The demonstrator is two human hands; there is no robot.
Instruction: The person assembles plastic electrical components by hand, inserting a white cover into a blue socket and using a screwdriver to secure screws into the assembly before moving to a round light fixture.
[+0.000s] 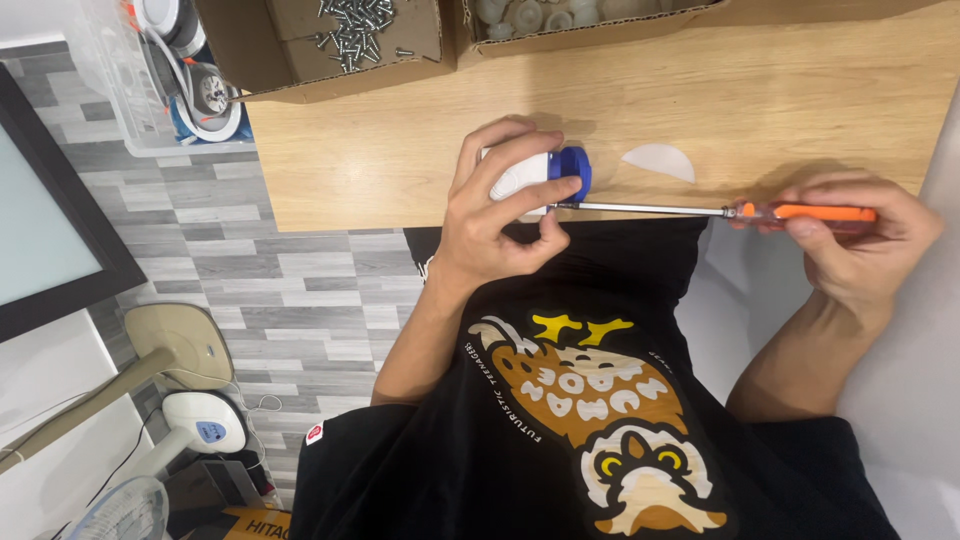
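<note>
Screwdriver at mid-frame, tip on white-and-blue part | left hand gripped part | right hand clenched round orange handle | over wooden worktop

Lighting and picture quality: bright, even indoor light; sharp focus.

Soft shadows are cast on the wooden table beside the left hand and right hand; slight wide-angle bending is seen at the edges.

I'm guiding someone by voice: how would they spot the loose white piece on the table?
Start at the wooden table. Right of the left hand and its blue-and-white part, above the screwdriver, lies a white half-disc. It alone lies flat and untouched.
</note>
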